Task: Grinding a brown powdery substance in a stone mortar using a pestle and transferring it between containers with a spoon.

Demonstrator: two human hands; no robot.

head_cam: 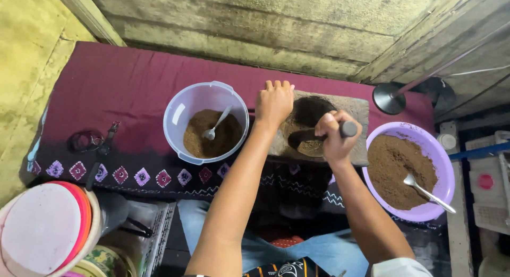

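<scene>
My left hand rests flat on the left part of a grey stone grinding slab, fingers spread toward the wall. My right hand is closed around a dark handle with a round grey end, pressing into brown powder in the slab's hollow. Left of the slab stands a pale translucent bucket holding brown powder and a metal spoon. On the right sits a purple bowl of brown powder with another spoon.
A maroon patterned cloth covers the surface. A wristwatch and a dark round object lie at its left. Stacked plates stand lower left. A metal stand base and white crates are at right.
</scene>
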